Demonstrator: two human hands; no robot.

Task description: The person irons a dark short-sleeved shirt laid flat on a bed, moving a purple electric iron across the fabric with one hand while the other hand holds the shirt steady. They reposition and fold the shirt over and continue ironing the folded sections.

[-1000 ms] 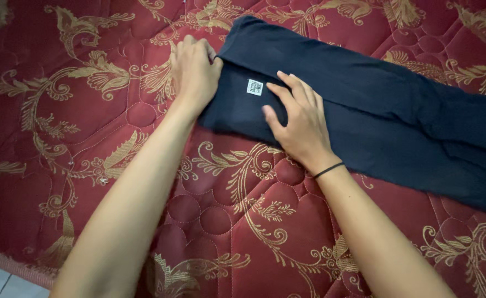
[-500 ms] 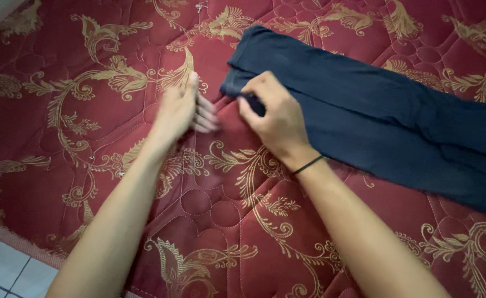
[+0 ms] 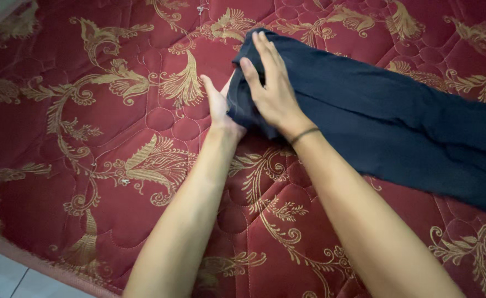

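A dark navy garment, long and folded lengthwise, lies across the red quilted mattress from the top centre to the right edge. My left hand is at its near end, with the thumb up along the edge and the fingers hidden under the fabric, which is lifted there. My right hand lies flat on top of the same end, fingers straight and together. A thin black band circles its wrist. The garment's end is sandwiched between the two hands.
The mattress has gold floral stitching and fills nearly the whole view. Its bottom-left edge drops to a pale tiled floor. A pale surface shows at the top-left corner.
My left hand has gone from lying open on the mattress to sliding under the garment's end. My right hand has let go of its pinch and laid flat on top. The white label is hidden.
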